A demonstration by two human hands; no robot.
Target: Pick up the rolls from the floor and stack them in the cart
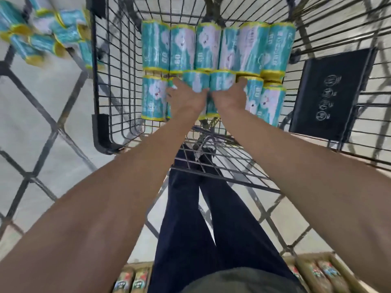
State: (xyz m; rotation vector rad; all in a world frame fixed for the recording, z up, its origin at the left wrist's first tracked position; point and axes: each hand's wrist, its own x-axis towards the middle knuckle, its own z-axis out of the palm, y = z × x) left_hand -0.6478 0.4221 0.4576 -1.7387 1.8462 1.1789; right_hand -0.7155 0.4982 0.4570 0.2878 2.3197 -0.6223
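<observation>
Risk is that the two rolls, gripped between the left hand and the right hand above the near row in the cart, slip and topple neighbours if released unevenly.

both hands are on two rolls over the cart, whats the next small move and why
Probably lower the pair into the near row and let go. The left hand and right hand press two rolls together above a gap between the near-row rolls, inside the cart. More rolls on the floor remain to collect.
</observation>
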